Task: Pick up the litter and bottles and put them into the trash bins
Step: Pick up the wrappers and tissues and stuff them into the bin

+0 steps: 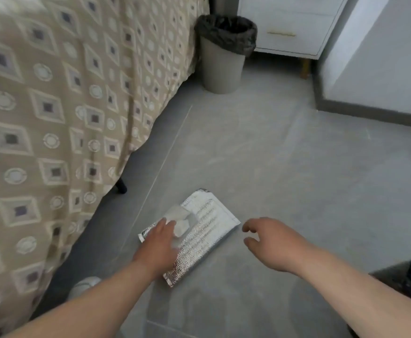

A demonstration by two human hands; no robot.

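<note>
A flat silver foil package with printed text lies on the grey floor, and a crumpled white tissue rests on its near-left part. My left hand lies over the package's left side, fingers spread, fingertips touching the tissue. My right hand hovers just right of the package, fingers curled and apart, holding nothing. A beige trash bin with a black liner stands farther back beside the bed.
A bed with a patterned beige cover fills the left side, with a dark leg near the package. A white drawer cabinet stands behind the bin. A wall corner with dark skirting juts in at the right. A white shoe shows near the bottom left.
</note>
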